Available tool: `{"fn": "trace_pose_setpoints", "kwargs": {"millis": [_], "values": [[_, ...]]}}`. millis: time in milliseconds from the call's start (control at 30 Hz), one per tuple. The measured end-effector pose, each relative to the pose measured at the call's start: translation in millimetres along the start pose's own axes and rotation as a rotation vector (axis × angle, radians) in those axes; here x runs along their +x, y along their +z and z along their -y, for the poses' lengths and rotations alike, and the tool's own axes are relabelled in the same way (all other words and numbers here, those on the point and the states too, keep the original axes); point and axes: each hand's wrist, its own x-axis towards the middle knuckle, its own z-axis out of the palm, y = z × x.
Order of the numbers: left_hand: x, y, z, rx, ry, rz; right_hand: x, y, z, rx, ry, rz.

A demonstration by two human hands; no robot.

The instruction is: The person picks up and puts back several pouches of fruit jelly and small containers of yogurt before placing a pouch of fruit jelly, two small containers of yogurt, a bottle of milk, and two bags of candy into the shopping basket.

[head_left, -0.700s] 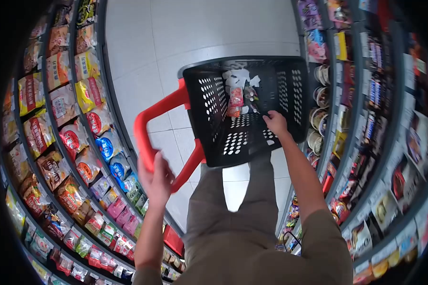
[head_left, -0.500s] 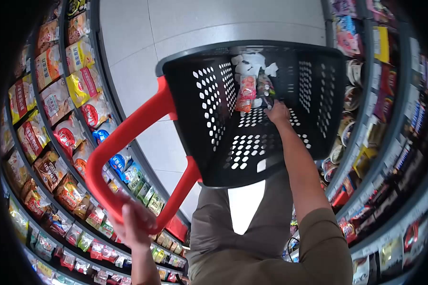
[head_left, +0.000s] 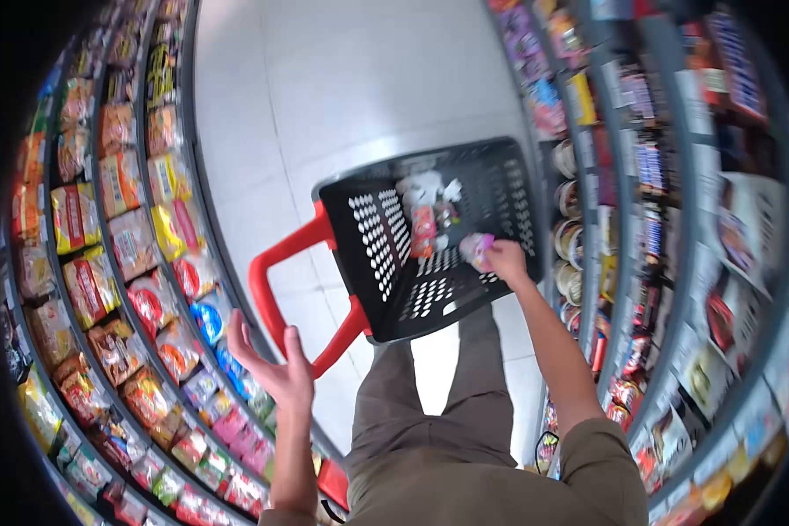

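A black shopping basket (head_left: 421, 307) with punched holes stands tilted in front of my legs, its mouth facing me. Its red handle (head_left: 280, 250) sticks out to the left. Beside the handle, my left hand (head_left: 276, 364) is open, fingers spread, with nothing in it. My right hand (head_left: 507, 261) reaches over the basket and pinches a small pink and purple packet (head_left: 476, 251), partly blurred. Deeper in the basket lie a red-pink packet (head_left: 422, 232), a darker packet (head_left: 447, 216) and some white crumpled items (head_left: 423, 187).
Shelves of bagged snacks (head_left: 88, 289) line the left side. On the right, more shelves hold round tubs (head_left: 568, 237), chocolate packs (head_left: 649, 167) and pouches. Pale floor tiles (head_left: 359, 88) stretch ahead between them.
My left hand has let go of the red handle. The basket is lower and farther from me. My right hand has drawn back from the basket's contents and now shows a pink and purple packet.
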Motion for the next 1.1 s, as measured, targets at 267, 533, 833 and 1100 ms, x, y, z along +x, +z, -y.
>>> {"fn": "trace_pose_setpoints", "kwargs": {"millis": [267, 533, 833, 1100], "values": [[-17.1, -40.7, -124.7, -0.395, 0.467, 0.781, -293.1, -158.5, 129.8, 0.845, 0.006, 0.201], [-75.2, -86.3, -131.6, -0.768, 0.787, 1.131, -509.1, -133.3, 158.6, 1.064, -0.103, -0.149], [-148.8, -153.8, -156.3, -1.051, -0.091, 2.079, -572.9, -110.6, 98.2, 0.925, -0.44, -0.277], [-259.5, -184.1, -232.8, -0.991, 0.081, 2.17, -644.9, -141.8, 3.8, 0.99, -0.432, -0.36]]}}
